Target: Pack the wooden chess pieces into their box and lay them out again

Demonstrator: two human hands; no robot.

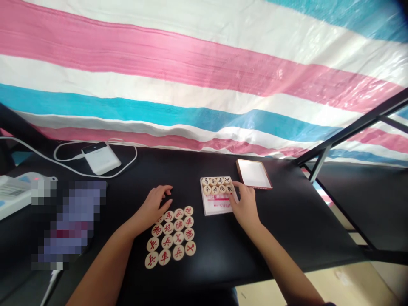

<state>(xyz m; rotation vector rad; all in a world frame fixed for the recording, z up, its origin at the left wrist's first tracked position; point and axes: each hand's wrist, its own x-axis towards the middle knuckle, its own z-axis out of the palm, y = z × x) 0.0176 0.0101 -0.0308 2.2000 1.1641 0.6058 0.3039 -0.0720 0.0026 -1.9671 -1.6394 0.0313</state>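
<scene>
Round wooden xiangqi pieces with red characters (179, 225) lie face up in rows on the black table. Just above their top left corner is my left hand (156, 206), its fingers apart and slightly curled, holding nothing; it partly hides one piece. To the right, an open shallow box (219, 208) holds two rows of black-character pieces (218, 185) along its far side, with a pink and white printed sheet showing below them. My right hand (245, 206) reaches over the box's right edge, thumb and forefinger around the end piece (229, 189) of the nearer row.
The box lid (254, 173) lies inside up behind my right hand. A white power bank (101, 158) with a looped cable rests at the back left. A power strip (14, 191) and a pixelated flat object (72, 225) are at left. Striped plastic sheeting (191, 72) hangs behind the table.
</scene>
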